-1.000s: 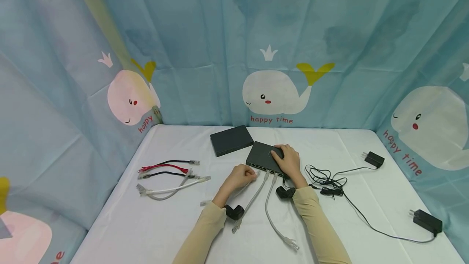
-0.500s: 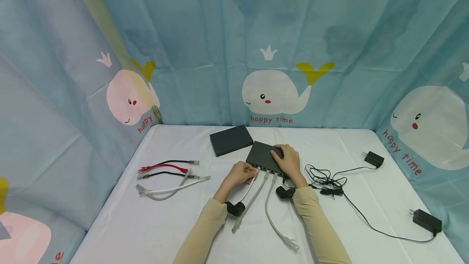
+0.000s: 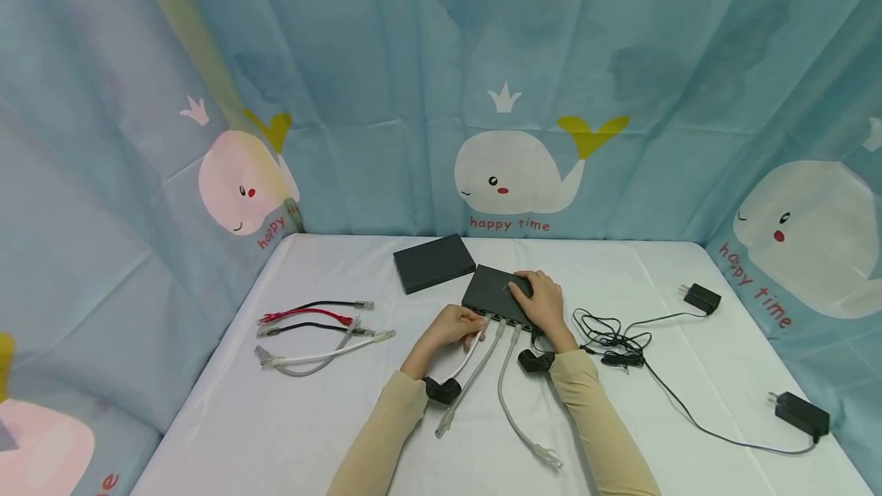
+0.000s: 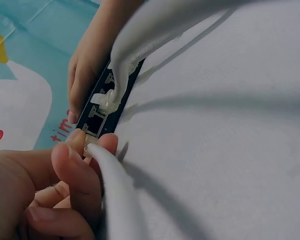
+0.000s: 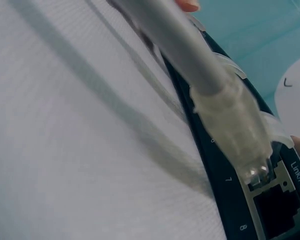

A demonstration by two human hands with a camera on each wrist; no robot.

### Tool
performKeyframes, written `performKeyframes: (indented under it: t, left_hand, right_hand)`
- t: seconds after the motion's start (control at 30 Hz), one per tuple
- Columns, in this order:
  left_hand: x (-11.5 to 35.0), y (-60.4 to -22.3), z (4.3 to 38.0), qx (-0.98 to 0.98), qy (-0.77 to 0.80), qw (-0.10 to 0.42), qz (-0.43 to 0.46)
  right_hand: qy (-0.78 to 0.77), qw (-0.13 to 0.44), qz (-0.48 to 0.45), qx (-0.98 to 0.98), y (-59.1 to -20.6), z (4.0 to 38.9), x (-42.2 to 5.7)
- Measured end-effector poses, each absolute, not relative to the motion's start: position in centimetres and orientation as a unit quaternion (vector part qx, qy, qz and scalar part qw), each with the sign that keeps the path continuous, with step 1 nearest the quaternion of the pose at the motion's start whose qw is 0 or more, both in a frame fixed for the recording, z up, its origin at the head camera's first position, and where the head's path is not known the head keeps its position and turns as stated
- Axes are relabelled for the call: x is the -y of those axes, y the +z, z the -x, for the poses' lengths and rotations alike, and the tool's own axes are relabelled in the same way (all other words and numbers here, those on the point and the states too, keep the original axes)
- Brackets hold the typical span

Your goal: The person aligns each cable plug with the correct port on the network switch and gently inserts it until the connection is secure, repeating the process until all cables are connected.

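A black network switch (image 3: pixel 494 291) lies with its row of ports facing me. My left hand (image 3: pixel 451 325) pinches the clear plug (image 4: pixel 90 145) of a white network cable (image 4: pixel 117 192) between thumb and fingers, right at a port near the switch's left end. My right hand (image 3: pixel 547 303) holds the switch's right side, thumb on top and fingers at the far edge. Two grey network cables (image 3: pixel 475 380) run from other ports toward me. In the right wrist view, one clear cable plug (image 5: pixel 232 127) sits at port 7, beside the bare port 8 (image 5: pixel 276 210).
A second black box (image 3: pixel 434 264) lies behind the switch, to its left. Several short black, red, white and grey cables (image 3: pixel 313 359) lie on the left. On the right are a bundled black cord (image 3: pixel 623 343) and two power adapters (image 3: pixel 703 298). A blue curtain (image 3: pixel 386 98) hangs behind.
My left hand has brought the white cable's plug up to the switch's port, and the cable now trails below the hand. The right hand has stayed in place.
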State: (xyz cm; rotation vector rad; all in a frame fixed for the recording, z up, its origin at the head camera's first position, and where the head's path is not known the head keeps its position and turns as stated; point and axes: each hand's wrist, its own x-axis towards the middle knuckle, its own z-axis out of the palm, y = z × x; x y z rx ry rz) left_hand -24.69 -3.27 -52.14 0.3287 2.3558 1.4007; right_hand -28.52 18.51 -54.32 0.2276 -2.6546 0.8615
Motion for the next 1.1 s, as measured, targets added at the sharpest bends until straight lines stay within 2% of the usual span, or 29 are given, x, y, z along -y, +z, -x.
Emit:
performKeyframes:
  t: [0.63,1.1]
  left_hand:
    - [3.4,-52.3,24.6,-0.795,0.562,0.212,-0.089]
    - [2.5,-53.1,24.4,-0.807,0.566,0.151,-0.082]
  right_hand:
    - [0.306,0.163,-0.078,0.935,-54.3,28.5,-18.4]
    - [0.306,0.168,-0.085,0.933,-54.3,28.6,-18.3]
